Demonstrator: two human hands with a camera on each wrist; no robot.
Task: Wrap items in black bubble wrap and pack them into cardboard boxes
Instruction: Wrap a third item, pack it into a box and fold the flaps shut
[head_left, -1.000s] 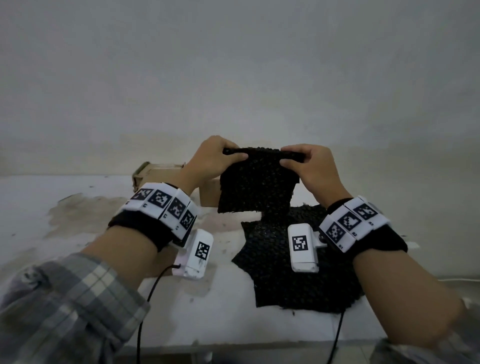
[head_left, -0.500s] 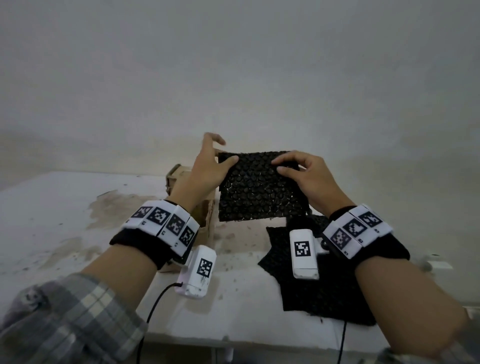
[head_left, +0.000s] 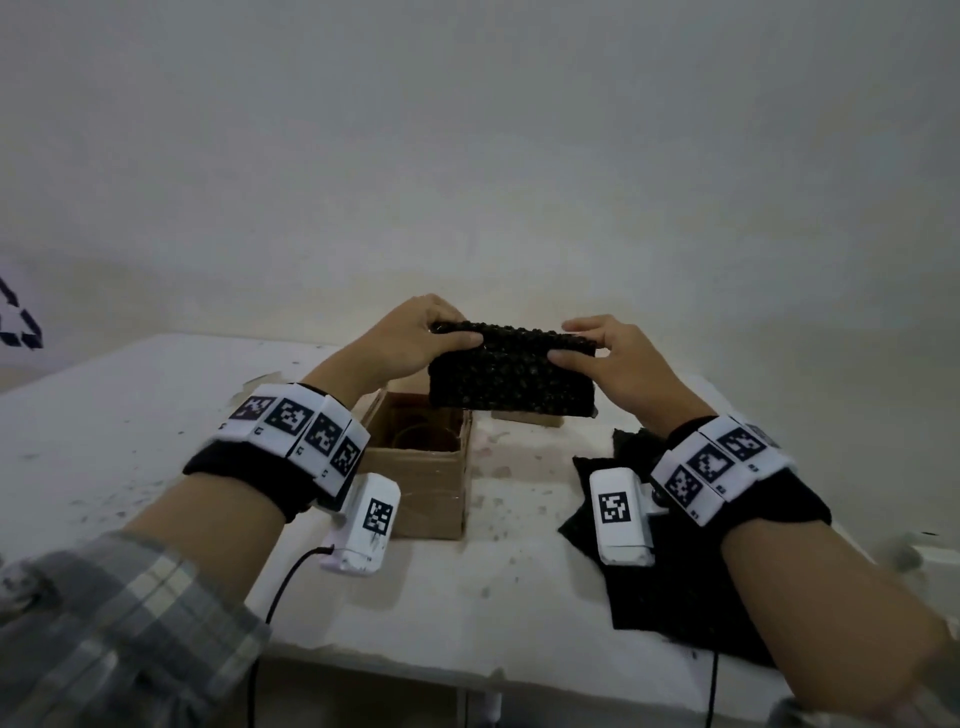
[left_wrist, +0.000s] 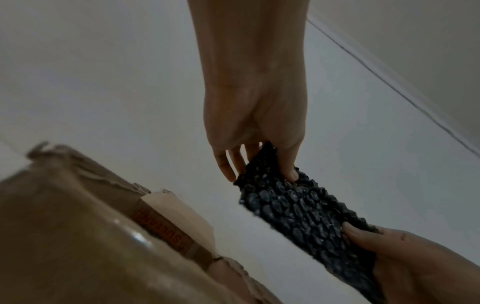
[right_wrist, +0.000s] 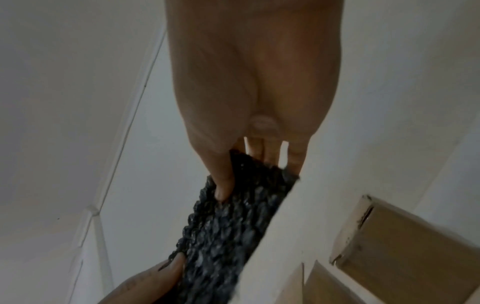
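A flat bundle of black bubble wrap (head_left: 511, 376) hangs in the air between both hands, just above and behind the open cardboard box (head_left: 421, 486). My left hand (head_left: 415, 338) pinches its left end with thumb in front and fingers behind. My right hand (head_left: 602, 358) pinches the right end the same way. The left wrist view shows the bundle (left_wrist: 298, 207) held by my left hand (left_wrist: 262, 164) with the right hand's thumb at its other end. In the right wrist view my right hand (right_wrist: 249, 170) grips the wrap (right_wrist: 228, 226). What the wrap covers is hidden.
The box stands on a stained white table (head_left: 130, 441) and something round shows dimly inside it. A loose sheet of black bubble wrap (head_left: 670, 582) lies on the table's right under my right forearm. A second piece of cardboard (head_left: 524, 418) lies behind the bundle. A plain wall rises behind.
The bundle has moved left toward the box and tipped from an upright square face to a lower, flatter hold. The view swung so the open box now shows below it.
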